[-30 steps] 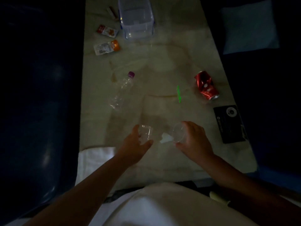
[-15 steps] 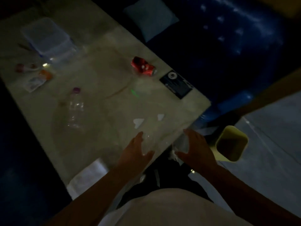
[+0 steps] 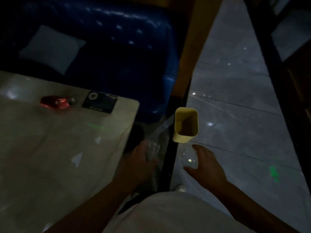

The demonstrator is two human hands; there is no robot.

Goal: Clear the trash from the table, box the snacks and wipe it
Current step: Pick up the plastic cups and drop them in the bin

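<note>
Dim pale surface at frame left; clear plastic cups are gripped by left hand and right hand, below yellow plastic bin at centre.

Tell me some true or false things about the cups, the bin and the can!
1. Each hand holds a clear cup: left hand with left cup, right hand with right cup. True.
2. The yellow bin stands on the table. False: it stands on the floor beside it.
3. The red can lies on the table. True.
4. The cups are inside the bin. False: both are in the hands.
</note>
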